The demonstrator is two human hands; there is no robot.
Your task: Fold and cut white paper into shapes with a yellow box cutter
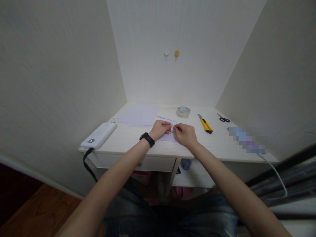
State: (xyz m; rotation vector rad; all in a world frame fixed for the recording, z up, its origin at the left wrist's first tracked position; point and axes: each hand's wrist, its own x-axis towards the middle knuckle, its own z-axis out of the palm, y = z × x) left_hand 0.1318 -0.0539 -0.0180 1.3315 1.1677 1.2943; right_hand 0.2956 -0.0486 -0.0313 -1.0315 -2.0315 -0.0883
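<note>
My left hand [161, 128], with a black watch [147, 139] on its wrist, pinches a small piece of white paper [172, 128] from the left side. From the right, my right hand [184, 133] has its fingertips closed at the other edge of that piece. The fingers cover much of it, so its exact shape is hard to make out. Under both hands, close to the desk's front edge, lies a pale sheet of paper [166, 137]. Just behind them is a narrow paper strip [167, 118].
On the white desk [138, 140], paper sheets [143, 114] lie at back left, a white power bank [99, 135] at left. A tape roll [183, 112], yellow utility knife [205, 124] with blade out, black scissors [223, 119] and a blurred-out device [247, 141] are on the right. Walls enclose three sides.
</note>
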